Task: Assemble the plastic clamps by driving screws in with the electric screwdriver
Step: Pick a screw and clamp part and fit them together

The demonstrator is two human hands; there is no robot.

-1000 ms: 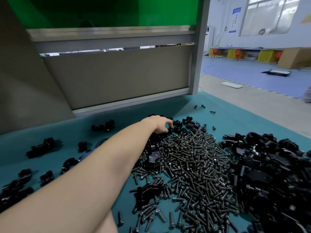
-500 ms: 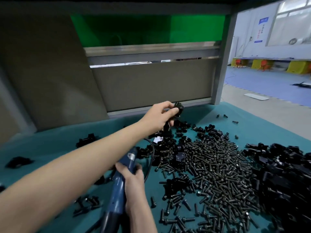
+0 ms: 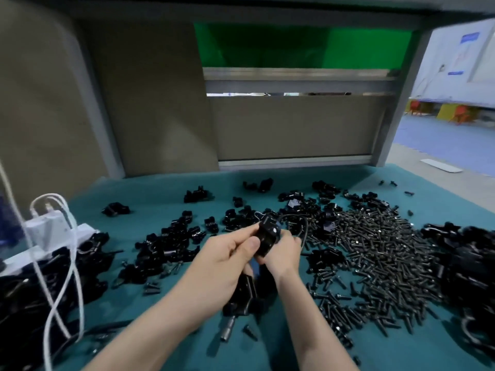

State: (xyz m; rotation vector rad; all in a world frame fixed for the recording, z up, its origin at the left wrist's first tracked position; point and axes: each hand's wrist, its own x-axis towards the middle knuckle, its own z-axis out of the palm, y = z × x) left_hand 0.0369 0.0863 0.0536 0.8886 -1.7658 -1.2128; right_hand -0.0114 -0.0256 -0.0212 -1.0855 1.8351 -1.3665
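Work looked far from finished: the left hand pinched one black clamp and the right hand had its fingers wrapped round the electric screwdriver, beside a big heap of unused screws.

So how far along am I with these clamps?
Early to midway, probably. Done: maybe the clamps scattered on the near side, though I can't see their screws. In hand: left hand pinches one clamp; right hand grips the screwdriver, bit away from it. Remaining: a big screw pile and parts heap.
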